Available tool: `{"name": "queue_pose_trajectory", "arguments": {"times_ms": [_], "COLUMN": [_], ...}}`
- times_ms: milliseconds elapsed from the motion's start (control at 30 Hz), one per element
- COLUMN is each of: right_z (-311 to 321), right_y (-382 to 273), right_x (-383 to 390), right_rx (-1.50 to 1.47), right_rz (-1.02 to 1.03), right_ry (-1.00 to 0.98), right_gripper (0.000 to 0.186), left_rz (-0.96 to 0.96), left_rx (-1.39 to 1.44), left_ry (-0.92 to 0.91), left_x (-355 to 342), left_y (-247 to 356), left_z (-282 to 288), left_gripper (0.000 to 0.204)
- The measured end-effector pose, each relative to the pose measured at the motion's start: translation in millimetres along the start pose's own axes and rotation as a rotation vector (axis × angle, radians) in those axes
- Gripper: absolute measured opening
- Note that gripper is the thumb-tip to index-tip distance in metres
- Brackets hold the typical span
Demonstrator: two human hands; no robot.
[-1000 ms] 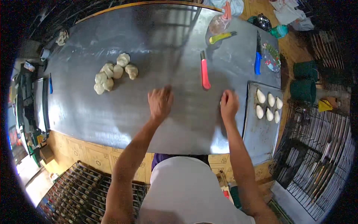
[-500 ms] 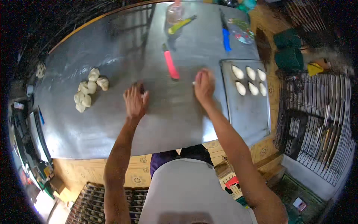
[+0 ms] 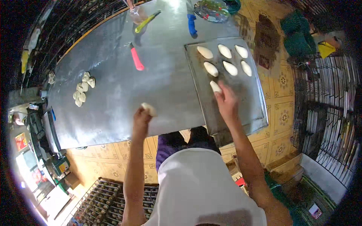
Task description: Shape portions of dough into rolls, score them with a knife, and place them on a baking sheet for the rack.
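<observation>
My right hand (image 3: pixel 228 104) is over the near half of a dark metal baking tray (image 3: pixel 241 109). Between its thumb and fingers is a tapered dough piece (image 3: pixel 215 87); whether it touches the tray, I cannot tell. Two rows of similar pale, pointed dough pieces (image 3: pixel 229 68) lie on the tray's far half. Near the table's front edge, my left hand (image 3: pixel 141 121) is closed on a pale dough lump (image 3: pixel 149 109), slightly blurred. Several uncut-looking dough balls (image 3: pixel 82 87) sit clustered on the left of the metal table (image 3: pixel 113 109).
A pink-handled knife (image 3: pixel 136 58), a yellow-green cutter (image 3: pixel 147 22) and a blue-handled knife (image 3: pixel 192 25) lie toward the far side. Behind the tray is a plate (image 3: pixel 212 10) with colourful bits. Another person's hand (image 3: pixel 130 3) reaches a clear bag (image 3: pixel 138 14). Racks (image 3: pixel 332 113) stand at right.
My right hand has moved from the tabletop to over the tray with a dough piece. My left hand, earlier spread on the table, now grips a dough lump. The view has swung right.
</observation>
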State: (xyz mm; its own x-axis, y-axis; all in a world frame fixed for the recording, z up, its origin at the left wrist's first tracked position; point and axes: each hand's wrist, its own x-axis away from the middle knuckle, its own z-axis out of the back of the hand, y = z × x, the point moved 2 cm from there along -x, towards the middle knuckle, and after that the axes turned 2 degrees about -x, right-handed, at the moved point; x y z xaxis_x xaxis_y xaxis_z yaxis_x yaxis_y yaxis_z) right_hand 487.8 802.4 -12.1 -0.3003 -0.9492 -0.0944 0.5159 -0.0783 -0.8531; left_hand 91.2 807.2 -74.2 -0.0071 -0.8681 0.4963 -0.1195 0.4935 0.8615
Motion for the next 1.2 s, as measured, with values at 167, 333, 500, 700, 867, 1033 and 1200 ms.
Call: {"name": "queue_pose_trajectory", "arguments": {"times_ms": [167,333,500,700,867,1033,1200], "right_z": [9.1,40.6,75.9,52.1,5.7,-145.7,-254.9], "right_y": [33.6,40.0,65.4,88.5,19.7,-24.5,-65.1], "right_x": [15.2,48.0,0.7,-5.2,40.5,40.3,16.3], "right_rx": [0.14,0.062,0.083,0.18,0.21,0.205,0.549], "right_rz": [0.044,0.251,-0.018,0.095,0.203,0.261,0.456], "right_ry": [-0.06,0.005,0.071,0.069,0.094,-0.359,-0.168], "right_gripper": [0.043,0.043,0.041,0.04,0.04,0.048,0.049], "left_rz": [0.121,-0.055,-0.927,-0.725,-0.873,-0.545,-0.719], "left_rx": [0.076,-0.196,-1.064,-1.116,-0.662,-0.712,-0.846], "left_ry": [-0.079,-0.244,-0.142,-0.502,-0.356,0.164,0.957], "left_x": [1.9,35.4,-1.7,-43.5,2.4,-17.1,-94.6], "left_y": [-28.2,-15.3,36.3,-28.7,2.9,-29.3,29.1], "left_z": [-169.7,-297.0,-310.5,-285.9,-231.7,-53.8,240.1], "left_gripper": [0.049,0.048,0.04,0.034,0.023,0.027,0.072]}}
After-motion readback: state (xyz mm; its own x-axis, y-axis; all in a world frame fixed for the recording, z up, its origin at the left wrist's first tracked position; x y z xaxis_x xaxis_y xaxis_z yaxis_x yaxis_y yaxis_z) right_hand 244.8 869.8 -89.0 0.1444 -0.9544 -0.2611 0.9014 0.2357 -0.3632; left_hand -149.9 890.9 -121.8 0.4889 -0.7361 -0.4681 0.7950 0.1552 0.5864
